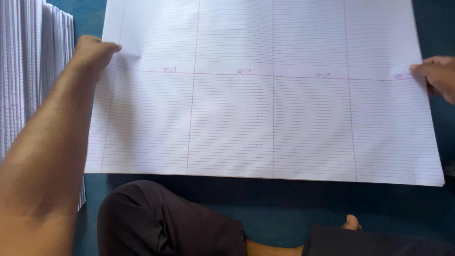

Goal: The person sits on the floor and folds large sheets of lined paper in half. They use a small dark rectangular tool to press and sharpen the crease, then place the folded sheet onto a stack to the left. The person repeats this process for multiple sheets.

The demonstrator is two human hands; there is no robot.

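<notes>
Sheet: a large ruled sheet [265, 95] was spread flat on the blue floor [265, 208], crossed by pink vertical lines and one pink horizontal line about a third of the way down from the far side.
Progress: the sheet was judged to be fully opened out and not yet folded; a slight crease or lift was seen only at its far left corner, just beside the left hand.
What is left: no fold along the pink horizontal line was visible, so any folding was judged to be still undone.
Left hand: the left hand [95, 50] was held at the sheet's left edge, level with the pink horizontal line, the arm stretched forward from the near left; the fingers were curled together on the edge, though whether the paper was pinched between them could not be told.
Right hand: the right hand [438, 73] was laid at the right edge on the same line, fingers pointing left and pressed on the paper; a clamped grip could not be told, since the hand was partly cut off by the frame.
Stack: a stack of folded ruled sheets [33, 71] stood at the far left, near the left arm.
Legs: the person's knee in dark cloth [156, 223] and a bare foot [351, 222] were seen at the near side.
</notes>
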